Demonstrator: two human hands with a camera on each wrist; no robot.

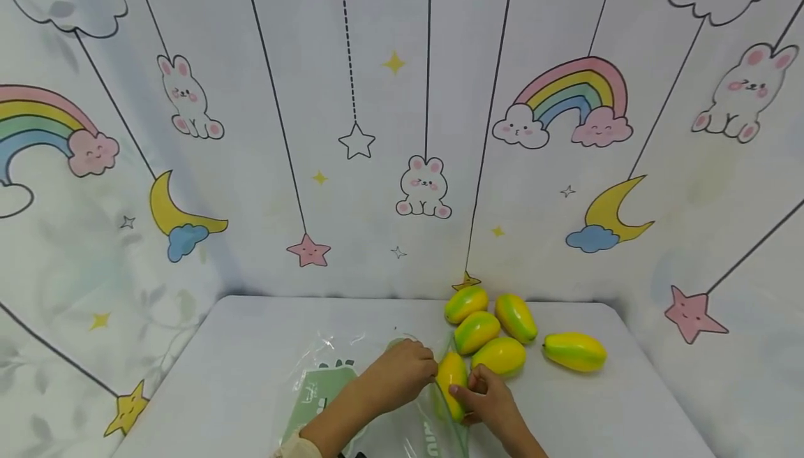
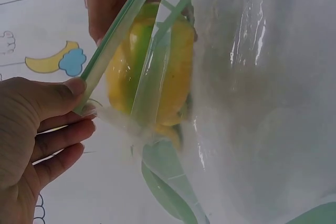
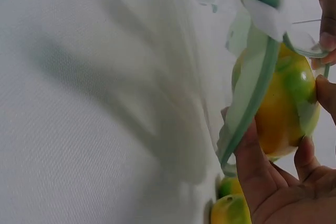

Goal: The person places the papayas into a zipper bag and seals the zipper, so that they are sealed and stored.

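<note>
A person's right hand (image 1: 493, 402) grips a yellow-green fruit (image 1: 451, 374), fingers and thumb curled about its sides, at the mouth of a clear plastic bag (image 2: 247, 87). The left hand (image 1: 405, 367) pinches the green zip strip (image 2: 118, 40) edging that mouth between thumb and fingers. The gripped fruit sits between the two edges of the bag's mouth, part of it showing through the film; how deep it lies cannot be told.

The trouble spot appears to be the rim. The mouth looks little wider than the fruit, so a push at a slant could catch the fruit or the right hand's fingers on the strip and fold it inward. Should the left hand's narrow pinch slip, the limp film could sag across the fruit. Released too soon, the smooth, rounded fruit could roll back out of the bag.

Left of the bag's mouth, a green printed panel (image 1: 314, 395) lies partly behind the left forearm (image 1: 352, 409). Beyond and to the right of the bag, four loose fruits (image 1: 477, 332) cluster on a white table (image 1: 251, 346); a fifth fruit (image 1: 574, 352) lies farther right. Behind the bag rises a backdrop (image 1: 377, 200) of rabbits, rainbows and stars.
</note>
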